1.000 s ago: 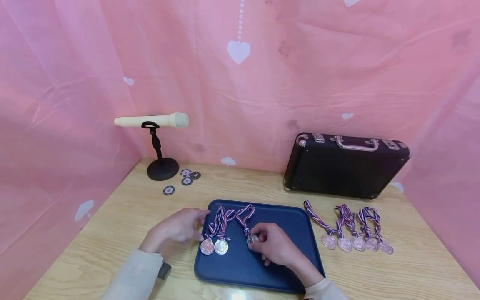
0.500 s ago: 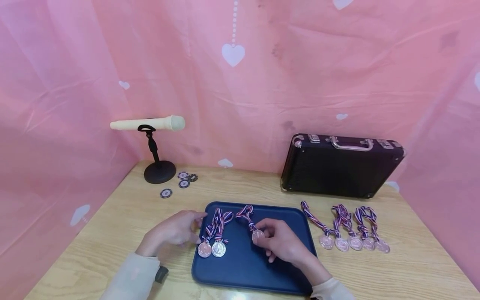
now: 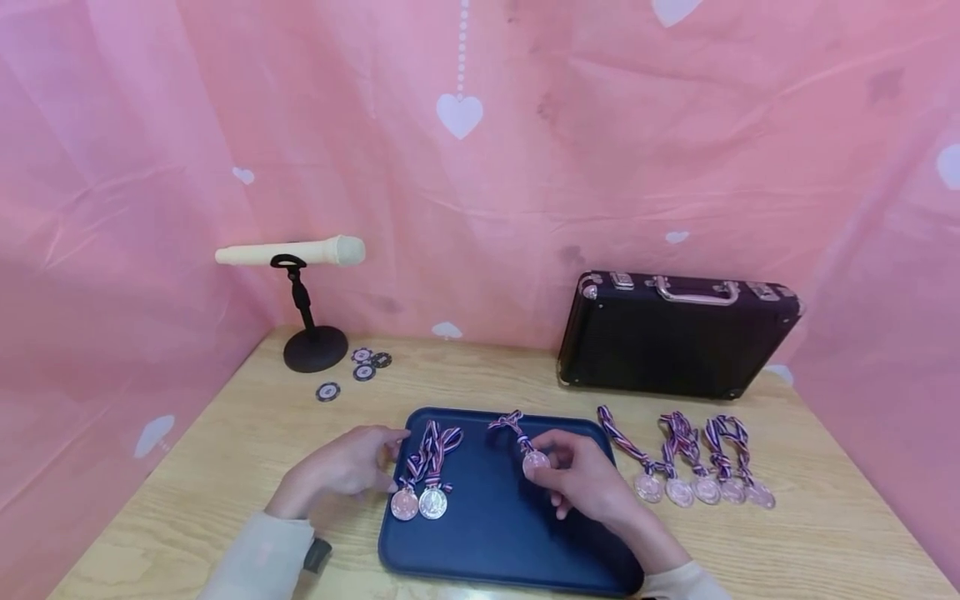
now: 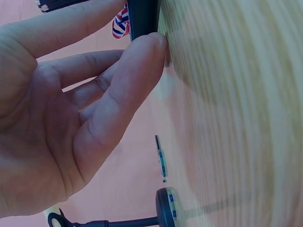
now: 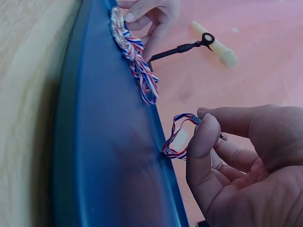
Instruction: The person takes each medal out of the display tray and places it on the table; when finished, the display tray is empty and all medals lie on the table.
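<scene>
My right hand [image 3: 581, 479] pinches a medal [image 3: 536, 463] between thumb and fingers over the right part of the blue tray [image 3: 480, 550]. Its striped ribbon [image 5: 174, 142] trails from the fingertips toward the tray's far rim. My left hand [image 3: 345, 467] is at the tray's left side, its thumb and index fingertips right at the rim; in the left wrist view the thumb [image 4: 137, 71] lies against the tray's edge [image 4: 144, 19]. Beside that rim, a copper-toned medal [image 3: 404, 503] and a paler one [image 3: 432, 502] lie on the tray, ribbons pointing away from me.
Several medals [image 3: 679, 492] with striped ribbons lie on the wooden table right of the tray. Behind them stands a black case [image 3: 675, 346] with a metal handle. At the back left are a white microphone on a black stand [image 3: 315, 348] and several poker chips [image 3: 363, 372].
My right hand has moved right with the pinched medal, and its ribbon has followed. My left hand stays at the tray's left rim. The head view has shifted slightly.
</scene>
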A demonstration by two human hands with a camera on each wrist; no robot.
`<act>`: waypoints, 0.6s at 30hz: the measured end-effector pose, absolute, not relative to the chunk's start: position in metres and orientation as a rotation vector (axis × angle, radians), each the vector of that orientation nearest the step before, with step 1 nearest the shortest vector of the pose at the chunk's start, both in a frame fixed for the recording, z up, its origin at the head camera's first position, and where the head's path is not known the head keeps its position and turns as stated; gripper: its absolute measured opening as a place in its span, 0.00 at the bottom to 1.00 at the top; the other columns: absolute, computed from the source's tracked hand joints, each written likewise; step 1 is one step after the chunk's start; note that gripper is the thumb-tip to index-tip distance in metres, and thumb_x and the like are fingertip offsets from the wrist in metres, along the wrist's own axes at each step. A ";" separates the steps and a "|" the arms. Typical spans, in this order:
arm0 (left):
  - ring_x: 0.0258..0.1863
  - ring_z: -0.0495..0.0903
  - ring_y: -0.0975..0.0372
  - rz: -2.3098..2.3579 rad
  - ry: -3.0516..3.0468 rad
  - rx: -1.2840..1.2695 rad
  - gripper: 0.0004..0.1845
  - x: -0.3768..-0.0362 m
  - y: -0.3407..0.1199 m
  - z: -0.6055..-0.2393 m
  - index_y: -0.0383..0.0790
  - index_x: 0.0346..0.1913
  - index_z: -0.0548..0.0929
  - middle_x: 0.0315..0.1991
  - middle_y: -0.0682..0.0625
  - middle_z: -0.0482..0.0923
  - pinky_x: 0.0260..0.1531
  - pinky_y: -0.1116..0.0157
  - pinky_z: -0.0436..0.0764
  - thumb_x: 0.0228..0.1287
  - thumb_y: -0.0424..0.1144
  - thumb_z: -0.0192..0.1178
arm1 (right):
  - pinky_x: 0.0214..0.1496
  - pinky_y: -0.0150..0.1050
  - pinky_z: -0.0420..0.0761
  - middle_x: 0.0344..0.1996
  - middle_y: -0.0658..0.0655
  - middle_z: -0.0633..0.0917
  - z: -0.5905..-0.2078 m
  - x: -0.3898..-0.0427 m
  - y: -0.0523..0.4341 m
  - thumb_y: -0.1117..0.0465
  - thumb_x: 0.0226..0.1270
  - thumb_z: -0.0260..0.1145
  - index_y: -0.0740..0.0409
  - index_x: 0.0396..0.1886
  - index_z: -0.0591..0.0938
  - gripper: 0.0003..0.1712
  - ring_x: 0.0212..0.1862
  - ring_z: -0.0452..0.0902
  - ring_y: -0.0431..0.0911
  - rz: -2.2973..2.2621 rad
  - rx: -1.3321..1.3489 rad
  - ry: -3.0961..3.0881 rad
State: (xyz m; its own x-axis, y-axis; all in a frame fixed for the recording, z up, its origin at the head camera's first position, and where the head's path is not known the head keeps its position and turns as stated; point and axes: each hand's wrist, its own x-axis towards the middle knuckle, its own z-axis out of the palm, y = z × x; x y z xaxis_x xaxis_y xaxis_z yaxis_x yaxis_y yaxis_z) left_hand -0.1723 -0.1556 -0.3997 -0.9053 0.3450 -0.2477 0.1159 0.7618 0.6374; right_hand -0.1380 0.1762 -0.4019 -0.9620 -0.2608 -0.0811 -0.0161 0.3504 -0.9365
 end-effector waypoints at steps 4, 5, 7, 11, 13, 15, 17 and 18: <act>0.21 0.78 0.57 0.908 2.605 0.347 0.42 -0.173 -0.156 -0.401 0.40 0.76 0.74 0.46 0.49 0.80 0.23 0.61 0.79 0.56 0.24 0.76 | 0.19 0.38 0.82 0.24 0.55 0.79 -0.398 -0.136 0.187 0.65 0.70 0.73 0.70 0.60 0.79 0.24 0.20 0.75 0.43 -1.656 -0.229 2.428; 0.21 0.78 0.57 0.904 2.605 0.347 0.42 -0.173 -0.156 -0.401 0.40 0.76 0.74 0.46 0.49 0.80 0.23 0.61 0.79 0.56 0.24 0.76 | 0.19 0.39 0.82 0.24 0.55 0.79 -0.397 -0.135 0.190 0.64 0.70 0.73 0.70 0.61 0.79 0.24 0.20 0.75 0.43 -1.650 -0.217 2.443; 0.21 0.78 0.57 0.903 2.608 0.350 0.42 -0.173 -0.156 -0.402 0.40 0.76 0.74 0.46 0.49 0.80 0.23 0.61 0.79 0.56 0.24 0.76 | 0.20 0.40 0.83 0.24 0.55 0.79 -0.395 -0.133 0.197 0.63 0.70 0.73 0.69 0.61 0.79 0.24 0.20 0.75 0.44 -1.646 -0.187 2.463; 0.21 0.78 0.58 0.896 2.624 0.365 0.42 -0.173 -0.157 -0.404 0.39 0.75 0.75 0.45 0.50 0.80 0.25 0.62 0.78 0.55 0.25 0.76 | 0.21 0.41 0.83 0.22 0.54 0.78 -0.389 -0.132 0.214 0.62 0.70 0.74 0.68 0.64 0.78 0.27 0.20 0.76 0.44 -1.661 -0.122 2.490; 0.22 0.77 0.57 0.900 2.628 0.364 0.42 -0.174 -0.157 -0.404 0.39 0.75 0.75 0.45 0.50 0.80 0.26 0.62 0.78 0.55 0.24 0.76 | 0.22 0.40 0.83 0.22 0.54 0.78 -0.386 -0.132 0.224 0.63 0.70 0.74 0.68 0.65 0.77 0.28 0.20 0.76 0.44 -1.682 -0.102 2.490; 0.22 0.77 0.57 0.903 2.627 0.359 0.42 -0.173 -0.157 -0.404 0.39 0.75 0.75 0.45 0.50 0.80 0.25 0.62 0.78 0.55 0.24 0.76 | 0.22 0.39 0.82 0.23 0.55 0.78 -0.381 -0.131 0.235 0.63 0.70 0.73 0.68 0.66 0.76 0.29 0.21 0.76 0.44 -1.689 -0.076 2.501; 0.21 0.77 0.57 0.910 2.625 0.353 0.42 -0.173 -0.156 -0.404 0.40 0.75 0.75 0.46 0.50 0.80 0.24 0.62 0.78 0.55 0.24 0.76 | 0.22 0.38 0.81 0.25 0.55 0.79 -0.376 -0.129 0.249 0.64 0.71 0.72 0.68 0.68 0.75 0.30 0.20 0.76 0.44 -1.706 -0.052 2.500; 0.21 0.77 0.57 0.913 2.624 0.354 0.42 -0.173 -0.156 -0.404 0.40 0.75 0.76 0.46 0.50 0.80 0.24 0.62 0.78 0.55 0.24 0.76 | 0.22 0.37 0.81 0.26 0.55 0.80 -0.374 -0.127 0.256 0.63 0.71 0.72 0.67 0.68 0.74 0.30 0.21 0.77 0.44 -1.700 -0.026 2.513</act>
